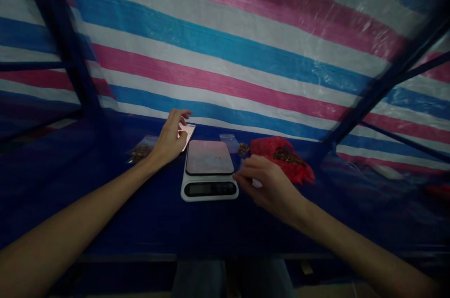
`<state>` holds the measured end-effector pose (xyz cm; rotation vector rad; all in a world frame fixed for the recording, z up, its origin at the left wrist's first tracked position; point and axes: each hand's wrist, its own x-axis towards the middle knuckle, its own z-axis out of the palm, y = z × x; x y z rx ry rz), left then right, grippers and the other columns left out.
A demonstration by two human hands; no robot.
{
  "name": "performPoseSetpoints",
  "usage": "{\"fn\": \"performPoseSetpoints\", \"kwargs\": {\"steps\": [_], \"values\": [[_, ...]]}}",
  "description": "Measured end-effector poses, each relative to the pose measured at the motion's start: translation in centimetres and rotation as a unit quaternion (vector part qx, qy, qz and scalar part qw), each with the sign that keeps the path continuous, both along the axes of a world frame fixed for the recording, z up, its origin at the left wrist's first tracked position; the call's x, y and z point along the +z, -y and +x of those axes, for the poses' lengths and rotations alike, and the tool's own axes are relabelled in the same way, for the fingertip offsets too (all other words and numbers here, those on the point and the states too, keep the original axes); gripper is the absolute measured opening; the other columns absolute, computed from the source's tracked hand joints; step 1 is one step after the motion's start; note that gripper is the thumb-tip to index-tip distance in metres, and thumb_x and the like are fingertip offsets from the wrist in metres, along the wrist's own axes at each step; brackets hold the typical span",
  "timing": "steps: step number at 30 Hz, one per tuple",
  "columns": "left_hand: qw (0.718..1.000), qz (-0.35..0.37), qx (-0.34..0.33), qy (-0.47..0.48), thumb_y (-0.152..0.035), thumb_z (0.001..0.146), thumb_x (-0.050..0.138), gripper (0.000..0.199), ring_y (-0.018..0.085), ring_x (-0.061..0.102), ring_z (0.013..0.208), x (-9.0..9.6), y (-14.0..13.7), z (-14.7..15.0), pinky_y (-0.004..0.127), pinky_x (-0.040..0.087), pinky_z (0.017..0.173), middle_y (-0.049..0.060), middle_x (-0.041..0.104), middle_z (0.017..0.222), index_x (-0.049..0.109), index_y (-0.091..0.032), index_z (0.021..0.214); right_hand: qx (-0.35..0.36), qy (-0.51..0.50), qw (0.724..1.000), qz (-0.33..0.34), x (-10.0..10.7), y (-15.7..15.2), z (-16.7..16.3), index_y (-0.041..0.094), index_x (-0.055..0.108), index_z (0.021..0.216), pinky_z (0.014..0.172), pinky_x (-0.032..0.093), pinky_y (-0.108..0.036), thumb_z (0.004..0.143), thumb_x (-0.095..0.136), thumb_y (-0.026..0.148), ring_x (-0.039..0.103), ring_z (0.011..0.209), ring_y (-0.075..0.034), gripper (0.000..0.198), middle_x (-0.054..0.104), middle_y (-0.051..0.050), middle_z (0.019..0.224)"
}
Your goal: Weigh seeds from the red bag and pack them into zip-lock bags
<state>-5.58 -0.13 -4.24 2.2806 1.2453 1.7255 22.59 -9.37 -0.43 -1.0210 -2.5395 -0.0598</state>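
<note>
A white digital kitchen scale (210, 196) with a flat square pan (210, 156) stands in front of me; a few tiny bits lie on the pan. My left hand (171, 136) is over a lit phone (190, 132) at the scale's back left, fingers bent but apart. Beside the scale's right edge, my right hand (269, 183) is closed, thumb and fingers pinched together. A pale, see-through bit shows around these fingers, too unclear to name. Right of the scale lies a red plastic bag (270, 146) with small brown pieces (288, 156) in its opening.
A clear bag of brown pieces (141, 150) lies left of the phone. Behind the scale are a clear zip bag (229, 142) and a small container of bits (243, 149). Blue frame posts (381, 85) and a striped sheet (218, 78) bound the blue table (147, 223).
</note>
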Motion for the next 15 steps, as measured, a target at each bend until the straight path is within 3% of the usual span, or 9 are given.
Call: {"fn": "performPoseSetpoints", "kwargs": {"steps": [5, 15], "values": [[1.0, 0.01, -0.005, 0.0, 0.007, 0.064, 0.043, 0.066, 0.017, 0.057, 0.094, 0.0, -0.1, 0.1, 0.032, 0.05, 0.074, 0.007, 0.057, 0.115, 0.05, -0.022, 0.123, 0.009, 0.019, 1.0, -0.022, -1.9, 2.4, 0.1, 0.017, 0.07, 0.078, 0.067, 0.034, -0.031, 0.103, 0.05, 0.025, 0.051, 0.072, -0.017, 0.033, 0.062, -0.004, 0.075], [1.0, 0.007, -0.015, -0.011, 0.007, 0.065, 0.043, 0.065, 0.018, 0.056, 0.096, 0.1, 0.3, 0.5, 0.031, 0.049, 0.073, 0.007, 0.056, 0.114, 0.053, -0.023, 0.122, -0.004, 0.025, 0.994, -0.103, -1.6, 0.9, 0.2, 0.017, 0.062, 0.066, 0.063, 0.035, -0.028, 0.1, 0.05, 0.023, 0.05, 0.06, -0.012, 0.037, 0.059, 0.0, 0.064]]}}
